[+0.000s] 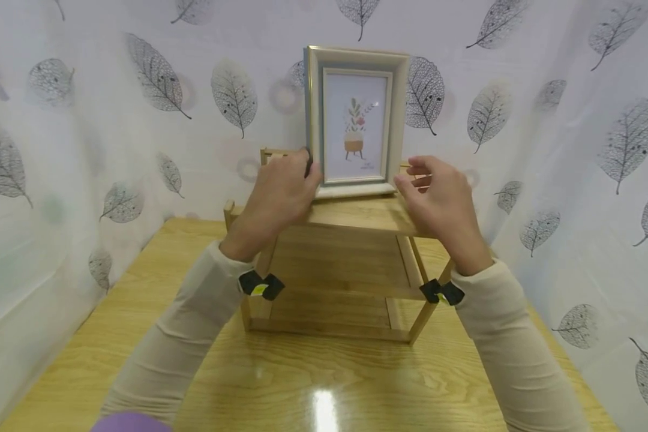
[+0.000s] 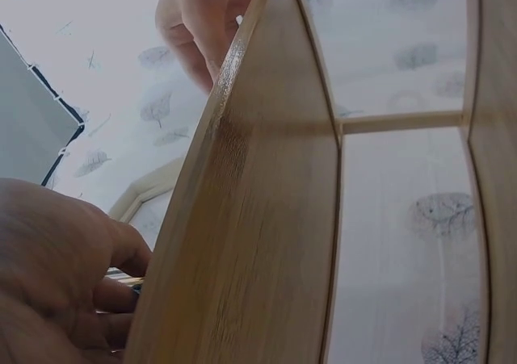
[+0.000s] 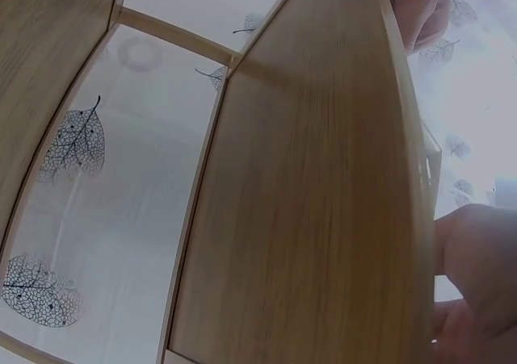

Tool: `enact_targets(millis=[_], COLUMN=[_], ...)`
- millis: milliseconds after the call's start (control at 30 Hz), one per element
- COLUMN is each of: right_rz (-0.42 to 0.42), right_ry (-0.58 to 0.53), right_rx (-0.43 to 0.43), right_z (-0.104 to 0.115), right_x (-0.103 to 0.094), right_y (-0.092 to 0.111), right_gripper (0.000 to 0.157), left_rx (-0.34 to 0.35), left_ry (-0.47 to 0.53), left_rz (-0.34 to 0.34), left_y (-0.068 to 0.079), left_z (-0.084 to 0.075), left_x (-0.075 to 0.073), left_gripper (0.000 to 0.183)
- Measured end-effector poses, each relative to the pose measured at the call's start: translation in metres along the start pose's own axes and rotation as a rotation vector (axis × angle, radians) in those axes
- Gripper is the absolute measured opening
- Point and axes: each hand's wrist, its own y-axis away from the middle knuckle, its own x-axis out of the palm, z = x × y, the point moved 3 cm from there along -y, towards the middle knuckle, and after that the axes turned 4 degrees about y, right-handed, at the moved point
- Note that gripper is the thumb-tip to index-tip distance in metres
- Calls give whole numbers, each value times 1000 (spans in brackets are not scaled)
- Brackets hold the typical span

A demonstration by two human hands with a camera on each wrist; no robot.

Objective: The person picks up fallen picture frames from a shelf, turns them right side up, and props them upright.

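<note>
A cream picture frame (image 1: 398,120) with a gold edge stands upright, leaning back slightly, on the top shelf of a wooden rack (image 1: 356,216). Inside it is a print of a potted plant (image 1: 354,129). My left hand (image 1: 281,192) grips the frame's lower left side, thumb in front and the fingertips partly hidden. At the lower right corner is my right hand (image 1: 443,195), its thumb right at the frame's edge and its fingers loosely bent. In the wrist views the shelf board hides most of the picture frame; the left hand (image 2: 65,275) and right hand (image 3: 485,275) show beside it.
Two lower shelves (image 1: 329,309) of the rack lie beneath the top one. The rack stands on a wood-grain table (image 1: 324,372). A white curtain with leaf prints (image 1: 194,150) surrounds the back and sides. Something purple (image 1: 132,422) shows at the bottom left.
</note>
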Motion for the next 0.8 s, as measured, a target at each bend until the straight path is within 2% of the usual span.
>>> enact_targets(millis=[167,333,600,800], right_rz=[36,43,11,-23], right_ry=[31,32,-7,-42], right_rx=[8,-8,-7,6], right_z=[-2,-2,0,0], right_x=[3,5,6,6], right_y=[-1,-3,-4,-2], right_gripper=[48,42,35,27], left_rx=[17,41,44,28], left_ry=[-13,-49,-24,12], left_rz=[-5,-12,-11,-40], left_y=[0,0,-1,0], left_z=[0,2,2,4], left_x=[1,2,2,3], left_gripper=[30,31,31,30])
